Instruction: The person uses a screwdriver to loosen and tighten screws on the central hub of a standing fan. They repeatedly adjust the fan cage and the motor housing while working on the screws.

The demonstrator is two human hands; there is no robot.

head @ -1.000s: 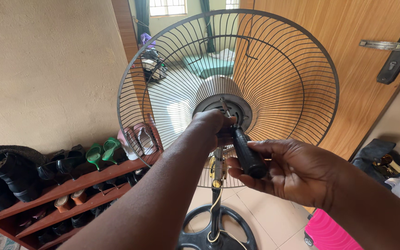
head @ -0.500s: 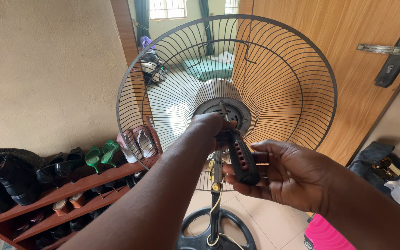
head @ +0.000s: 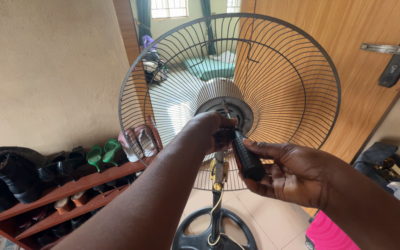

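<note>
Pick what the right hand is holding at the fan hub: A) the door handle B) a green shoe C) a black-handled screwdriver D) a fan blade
C: the right hand wraps the ribbed black handle of a screwdriver pointed up at the fan's hub, while the left hand grips at the hub beside it.

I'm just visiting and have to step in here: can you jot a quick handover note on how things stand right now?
Left hand: closed at the fan's motor hub, inside the rear grille.
Right hand: holds a black-handled screwdriver, tip pointing toward the hub.
Fan stand is upright on its round base; shoe rack at left.
Done: front grille and blades are off.
Left: whatever is at the hub, hidden by the left hand.
</note>
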